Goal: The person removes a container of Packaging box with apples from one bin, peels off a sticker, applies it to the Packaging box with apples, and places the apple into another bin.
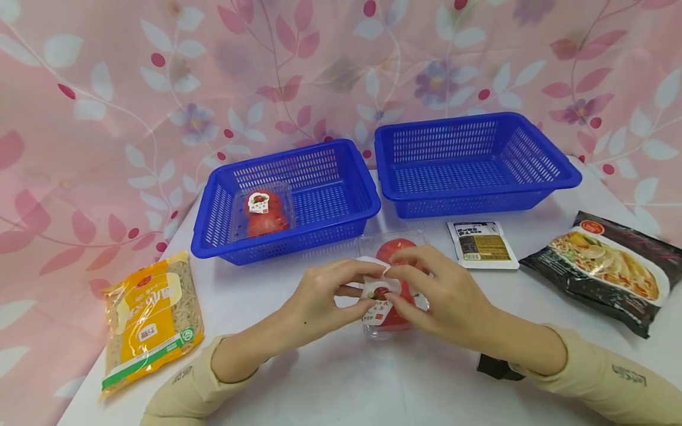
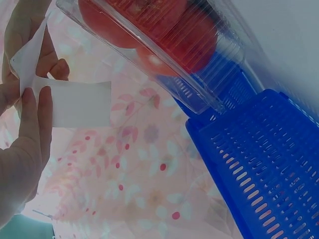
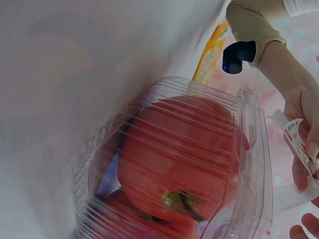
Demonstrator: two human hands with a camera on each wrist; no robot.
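Left hand and right hand both pinch the label (print unreadable) on the tomato clamshell.

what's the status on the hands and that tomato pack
Left hand and right hand both pinch the label. Clear tomato pack sits on the table, before the blue baskets. Nothing in the way.
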